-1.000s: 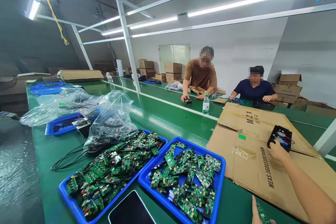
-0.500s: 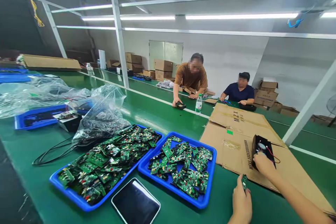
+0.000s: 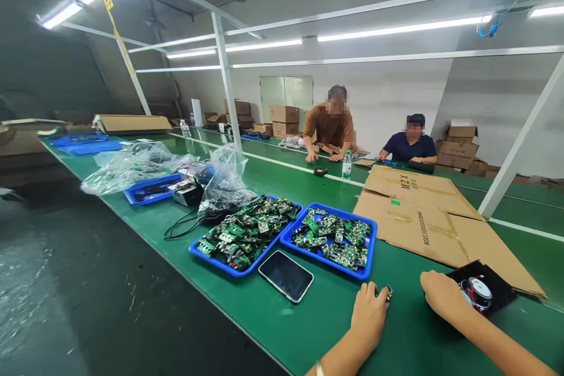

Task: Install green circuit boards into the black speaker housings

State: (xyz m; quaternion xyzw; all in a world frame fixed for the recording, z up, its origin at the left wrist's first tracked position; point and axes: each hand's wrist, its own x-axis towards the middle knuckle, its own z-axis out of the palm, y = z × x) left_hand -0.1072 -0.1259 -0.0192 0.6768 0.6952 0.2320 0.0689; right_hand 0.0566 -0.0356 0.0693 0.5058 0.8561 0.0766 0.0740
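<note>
My left hand (image 3: pixel 369 311) is closed on a small circuit board (image 3: pixel 388 292), mostly hidden by the fingers, just above the green table. To its right, my right hand (image 3: pixel 440 295) grips the left side of a black open housing (image 3: pixel 497 288). A round silver speaker (image 3: pixel 481 288) with red wires shows inside the housing. Left of my hands, two blue trays, one nearer (image 3: pixel 372 252) and one farther left (image 3: pixel 241 274), hold heaps of green circuit boards. A phone with a dark screen (image 3: pixel 286 276) lies in front of them.
Flattened cardboard (image 3: pixel 414 211) lies beyond my right hand. Plastic bags (image 3: pixel 224 176), black cables and another blue tray (image 3: pixel 152 201) are at the left. Two people stand or sit across the table. A bottle (image 3: pixel 346 165) and a small black part (image 3: pixel 320 171) are mid-table.
The black housing has come off the cardboard toward me in my right hand. My left hand has shifted with the board. The person across has let go of the small black part. The view has turned.
</note>
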